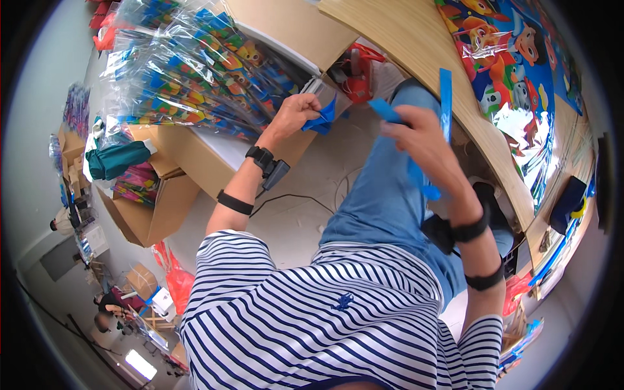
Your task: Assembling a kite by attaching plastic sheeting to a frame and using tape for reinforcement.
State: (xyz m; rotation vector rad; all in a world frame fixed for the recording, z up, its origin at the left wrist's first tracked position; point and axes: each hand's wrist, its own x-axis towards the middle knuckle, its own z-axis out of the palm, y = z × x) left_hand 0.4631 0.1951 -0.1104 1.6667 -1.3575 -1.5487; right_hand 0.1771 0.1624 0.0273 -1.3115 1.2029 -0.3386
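Left hand: the left hand [298, 116] is over the near edge of the large carton [279, 156]; thumb and fingertips drawn together, pinching a crumpled blue piece [320, 119].
Right hand: the right hand [426, 140] is above the jeans [370, 175], blurred; fingers curled, thumb and forefinger appear pressed on a short blue strip [385, 111] that juts out toward the left.
Blue material, location: one piece per hand, well apart; a long blue strip [446, 88] lies at the edge of the wooden table [396, 36], just beside the right hand. More blue shows below that hand; cannot tell whether it is joined to the strip.
Carton contents: many clear-wrapped cartoon packs [201, 71], heaped and fanned. Finished stock or supply: undetermined.
Table stock: cartoon-printed blue sheets [507, 71], glossy, lying flat on the table.
Done, judged: both held blue pieces appear separate from each other; neither is on a pack.
Left, judged: handling of blue material seems mid-course, as both pieces are in hand, not set down. Total count unknown.
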